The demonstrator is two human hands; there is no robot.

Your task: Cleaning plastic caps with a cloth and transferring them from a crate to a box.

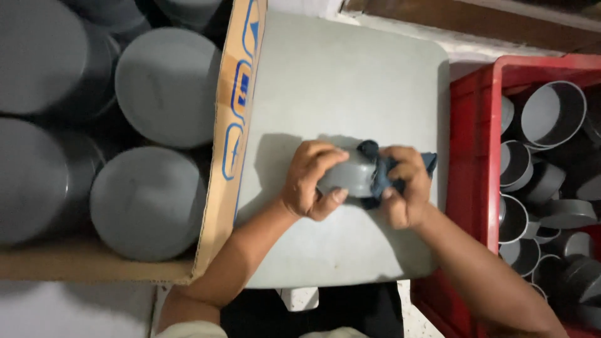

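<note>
Head view, looking straight down on a pale grey square worktop (pixel 350 75). The left hand (pixel 310 181) is closed around a small grey plastic pipe cap (pixel 347 177), fingers over the top, thumb underneath, holding it just above or on the middle of the worktop; contact with the surface cannot be told. The right hand (pixel 407 188) is closed on a dark blue cloth (pixel 379 172), bunched and pressed against the right end of the cap. The step in hand reads as wiping the cap. To do it well, in my judgement: keep the left-hand grip firm but towards the closed end so the cloth can reach the rim and the wall; turn the cap in the left hand rather than dragging the cloth around it; keep the cloth bunched tight so loose corners do not snag. A smooth, round cap can slip from the fingers if squeezed too near its edge. At the left stands a brown cardboard box (pixel 228 163) holding large grey round caps (pixel 166 84), well apart from the hands. At the right a red plastic crate (pixel 469 156) holds many smaller grey cup-shaped fittings (pixel 551 112), open sides mostly up, near the right forearm.
</note>
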